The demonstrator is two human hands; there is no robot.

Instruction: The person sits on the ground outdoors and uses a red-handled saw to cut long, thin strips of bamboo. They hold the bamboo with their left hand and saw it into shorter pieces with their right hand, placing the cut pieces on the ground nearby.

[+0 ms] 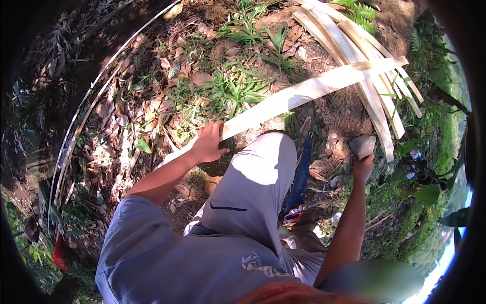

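Note:
A long pale wooden strip [298, 96] slants from beside my left forearm up to the far right, its far end lying across other strips. My left hand [206, 144] grips it near its lower left end, fingers over the far edge and thumb on the near side. Out to the right, my right hand [362, 168] is closed round a grey, stone-like lump [362, 146] just above the ground. Between my bent knee and that hand lies a handsaw [298, 182] with a dark blue blade and a red and white handle.
Several pale strips [377, 96] are piled at the far right. Long thin strips [83, 101] curve along the left side. Dry leaves and grass tufts [233, 88] cover the ground. A red object [59, 253] sits at the lower left, and green plants [428, 195] stand on the right.

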